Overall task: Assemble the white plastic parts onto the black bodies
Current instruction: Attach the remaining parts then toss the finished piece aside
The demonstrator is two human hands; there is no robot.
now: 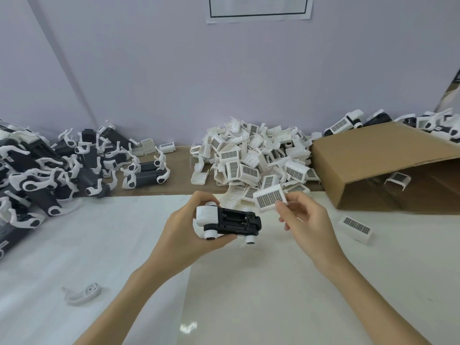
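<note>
A: Holding a black body (234,221) in my left hand (185,235), fingers curled round its left end, over the white table (261,295). It's lying flat, open side up, white cap and white wheels already on it.

B: Right hand?

A: My right hand (307,220) pinches a white cover (270,199) by its right edge, thumb and fingertips. Grid sticker faces up. It's just above and to the right of the body, not touching it.

B: Where's stock?

A: Pile of white covers (254,160) straight ahead at the back of the table, spilling toward my hands. Heap of black bodies (49,170) with white arms on the far left. One loose cover (356,229) lies on the table to the right of my right hand, near the tipped cardboard box (373,158). Another cover sits inside the box mouth.

B: Anything else?

A: Finished units (346,125) behind the box against the wall. Single white arm piece (83,293) lies alone near left. Paper sheet (258,8) on the wall, text unreadable.
</note>
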